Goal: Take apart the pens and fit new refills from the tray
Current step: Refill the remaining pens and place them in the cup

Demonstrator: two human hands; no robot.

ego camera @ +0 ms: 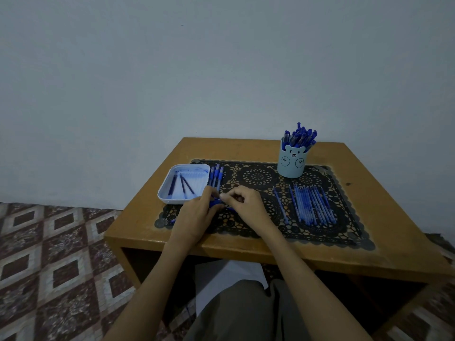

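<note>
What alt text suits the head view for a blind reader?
A left hand and a right hand hold a blue pen over a black lace mat on a wooden table. A white tray of refills and three pens lie to the left; a bear-faced cup of pens and a row of refills to the right.

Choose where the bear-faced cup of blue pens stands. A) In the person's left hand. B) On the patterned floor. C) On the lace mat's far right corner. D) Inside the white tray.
C: the bear-faced cup stands upright on the lace mat at its far right corner, away from the white tray.
</note>
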